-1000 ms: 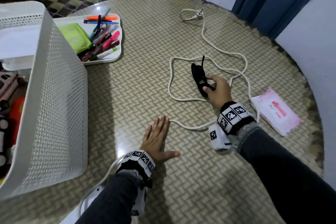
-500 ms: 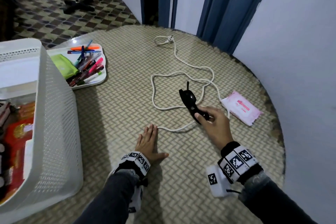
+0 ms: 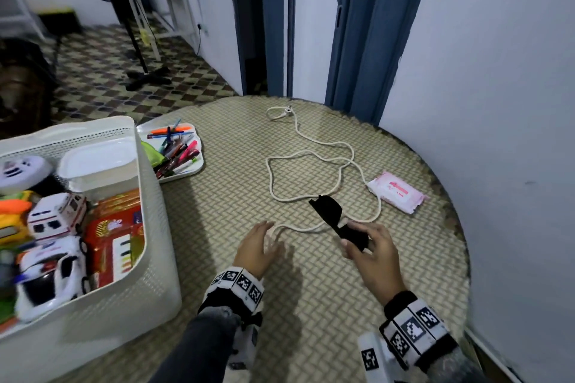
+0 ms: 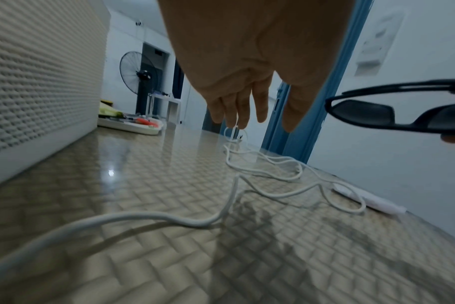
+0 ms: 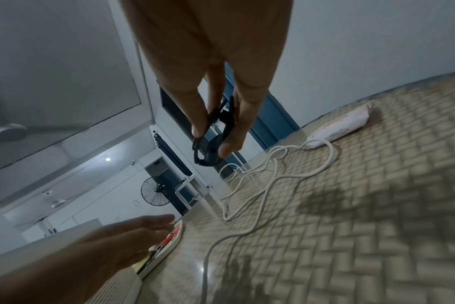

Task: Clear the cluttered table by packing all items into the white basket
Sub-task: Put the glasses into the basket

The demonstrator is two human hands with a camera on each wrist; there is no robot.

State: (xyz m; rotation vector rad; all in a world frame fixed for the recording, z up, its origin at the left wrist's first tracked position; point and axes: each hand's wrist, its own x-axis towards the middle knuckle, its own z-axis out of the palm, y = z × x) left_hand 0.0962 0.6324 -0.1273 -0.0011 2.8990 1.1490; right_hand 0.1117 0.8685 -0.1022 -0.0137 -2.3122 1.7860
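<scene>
Head view shows the right hand (image 3: 371,250) as the working grip, pinching a pair of black plastic sunglasses (image 3: 334,218) by one end, lifted clear of the round bench (image 3: 311,305) with its glossy woven-pattern top. The left hand (image 3: 259,247) hovers released, fingers spread, between the white perforated plastic basket (image 3: 149,258) and the sunglasses. To finish the step well, I would carry the sunglasses across to the basket and lay them lens-up on the flat red box, not among the hard toy cars. Beyond the sunglasses, away from the basket, lie a limp white cable (image 3: 311,158) in loose loops and a soft pink wipes packet (image 3: 395,191).
</scene>
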